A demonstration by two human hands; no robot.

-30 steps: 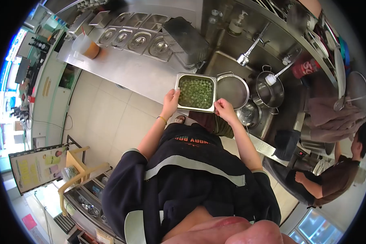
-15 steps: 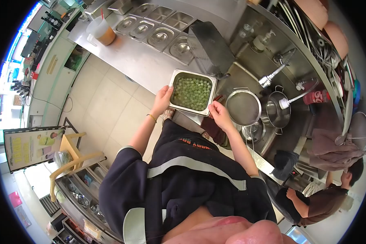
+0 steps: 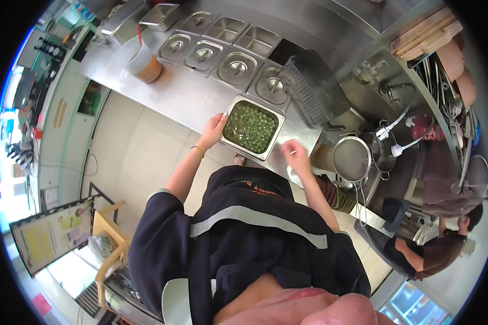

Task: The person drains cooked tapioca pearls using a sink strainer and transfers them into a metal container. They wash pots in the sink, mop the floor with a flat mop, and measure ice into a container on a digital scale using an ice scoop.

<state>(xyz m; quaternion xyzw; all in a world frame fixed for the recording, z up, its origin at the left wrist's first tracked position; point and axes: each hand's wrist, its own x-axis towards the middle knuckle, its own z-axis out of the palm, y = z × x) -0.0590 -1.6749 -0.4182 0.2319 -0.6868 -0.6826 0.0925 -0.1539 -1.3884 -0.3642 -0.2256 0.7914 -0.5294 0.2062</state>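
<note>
A square steel pan point(image 3: 274, 146) holds small round green balls point(image 3: 250, 128) in liquid. My left hand point(image 3: 215, 129) grips its left rim, thumb over the edge. The pan is at the front edge of the steel counter point(image 3: 192, 100); whether it rests fully on it I cannot tell. My right hand point(image 3: 295, 155) is off the pan, just right of its lower right corner, with loosely bent, slightly blurred fingers and nothing plainly held. A small pale spot shows on those fingers. A round strainer point(image 3: 351, 158) lies further right, over the sink.
Lidded steel containers point(image 3: 237, 69) line the counter's back. A jug point(image 3: 145, 66) of brown liquid stands left. A dark transparent bin point(image 3: 314, 89) stands behind the pan's right. Spray taps point(image 3: 383, 131) hang over the sink. Another person point(image 3: 434, 252) is at the right.
My right hand has let go of the pan's right rim and moved slightly away. The pan is now further over the counter, still in my left hand. The view has shifted.
</note>
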